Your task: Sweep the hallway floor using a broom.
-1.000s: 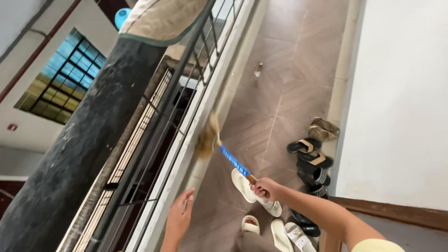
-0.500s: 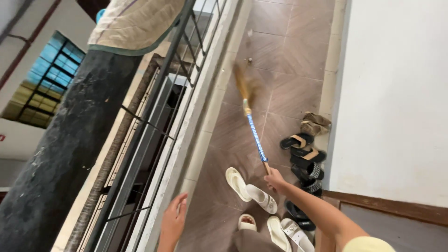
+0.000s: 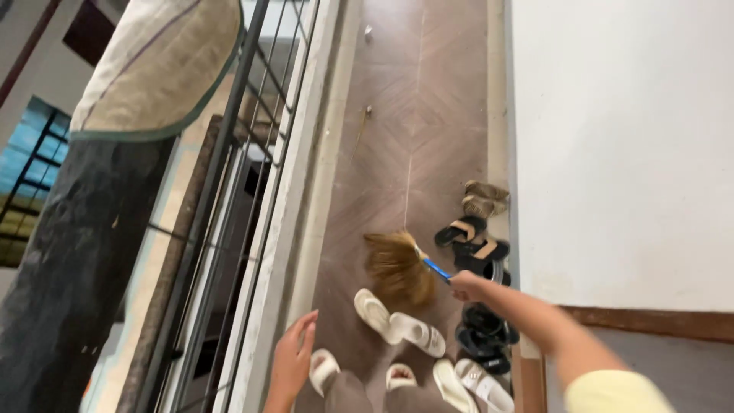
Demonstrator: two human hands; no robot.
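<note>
My right hand (image 3: 466, 285) grips the blue handle of a short straw broom (image 3: 397, 266). Its tan bristles rest low on the brown tiled floor (image 3: 397, 130), just above a pair of white sandals (image 3: 397, 321). My left hand (image 3: 293, 359) hangs free with fingers spread, close to the white ledge (image 3: 287, 222) under the railing, holding nothing. Small bits of debris (image 3: 367, 113) lie farther along the floor.
A black metal railing (image 3: 222, 183) runs along the left with a cloth (image 3: 157, 69) draped over it and a dark column (image 3: 69, 260) beyond. Several black and tan sandals (image 3: 470, 237) line the white wall (image 3: 612, 145) on the right. More white sandals (image 3: 459, 382) lie by my feet.
The broom has swung back from far out along the floor to near my feet, bristles now low by the white sandals. The view has turned right. My left hand stays put.
</note>
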